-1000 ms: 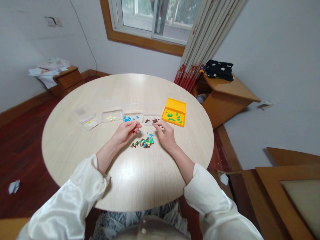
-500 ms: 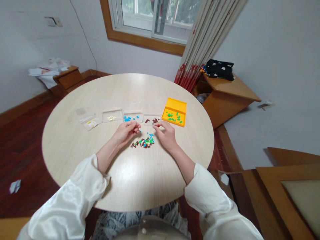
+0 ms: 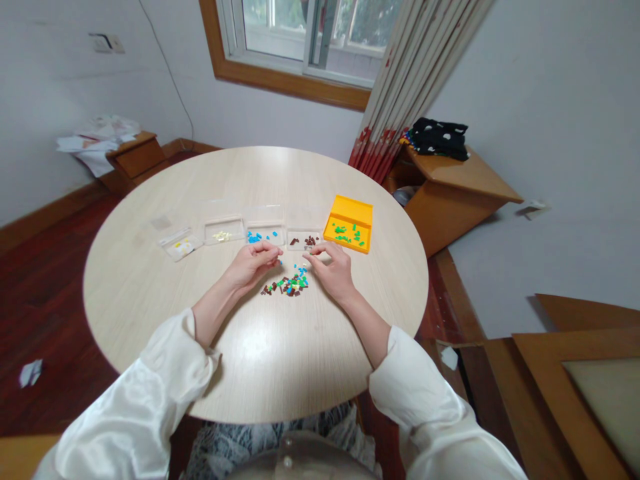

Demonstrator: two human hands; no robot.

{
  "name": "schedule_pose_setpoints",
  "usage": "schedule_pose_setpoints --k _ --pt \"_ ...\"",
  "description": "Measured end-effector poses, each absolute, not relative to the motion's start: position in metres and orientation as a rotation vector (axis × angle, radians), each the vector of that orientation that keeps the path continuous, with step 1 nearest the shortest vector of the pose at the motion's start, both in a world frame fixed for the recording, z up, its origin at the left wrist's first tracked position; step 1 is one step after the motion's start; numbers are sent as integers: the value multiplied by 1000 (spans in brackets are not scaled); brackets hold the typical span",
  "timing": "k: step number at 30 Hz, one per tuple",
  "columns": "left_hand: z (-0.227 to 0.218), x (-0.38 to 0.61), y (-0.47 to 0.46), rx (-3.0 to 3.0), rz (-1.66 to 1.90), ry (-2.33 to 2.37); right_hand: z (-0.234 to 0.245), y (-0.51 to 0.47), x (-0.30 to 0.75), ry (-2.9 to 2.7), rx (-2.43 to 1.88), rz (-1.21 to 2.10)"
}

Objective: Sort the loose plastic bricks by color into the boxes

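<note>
A small heap of tiny bricks (image 3: 289,284), brown, green, blue and yellow, lies on the round table (image 3: 150,293) between my hands. My left hand (image 3: 250,264) rests just left of the heap, fingers curled in a pinch below the clear box of blue bricks (image 3: 265,235). My right hand (image 3: 332,269) sits right of the heap, thumb and forefinger pinched by the clear box of brown bricks (image 3: 303,240). What either pinch holds is too small to name. An orange box (image 3: 349,224) with green bricks stands further right.
Two more clear boxes with pale yellow bricks (image 3: 223,231) (image 3: 179,243) stand in the row to the left. A tilted wooden cabinet (image 3: 450,187) with dark cloth on it and a curtain (image 3: 400,93) are beyond the table's right edge. A low wooden box (image 3: 135,157) sits left.
My right hand's fingertips have shifted slightly left along the brown-brick box. My left hand has barely moved.
</note>
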State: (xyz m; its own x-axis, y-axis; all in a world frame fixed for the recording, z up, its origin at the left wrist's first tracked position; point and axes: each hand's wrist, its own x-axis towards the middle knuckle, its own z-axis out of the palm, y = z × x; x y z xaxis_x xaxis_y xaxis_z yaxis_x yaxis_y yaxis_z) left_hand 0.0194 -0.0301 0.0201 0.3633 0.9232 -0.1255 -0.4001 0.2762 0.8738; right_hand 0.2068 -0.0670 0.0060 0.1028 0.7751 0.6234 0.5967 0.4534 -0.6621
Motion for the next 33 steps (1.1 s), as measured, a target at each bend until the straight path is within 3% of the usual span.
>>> schedule_pose_setpoints --k 33 --pt "26 21 -35 992 1006 701 5 -67 206 -1548 -1273 231"
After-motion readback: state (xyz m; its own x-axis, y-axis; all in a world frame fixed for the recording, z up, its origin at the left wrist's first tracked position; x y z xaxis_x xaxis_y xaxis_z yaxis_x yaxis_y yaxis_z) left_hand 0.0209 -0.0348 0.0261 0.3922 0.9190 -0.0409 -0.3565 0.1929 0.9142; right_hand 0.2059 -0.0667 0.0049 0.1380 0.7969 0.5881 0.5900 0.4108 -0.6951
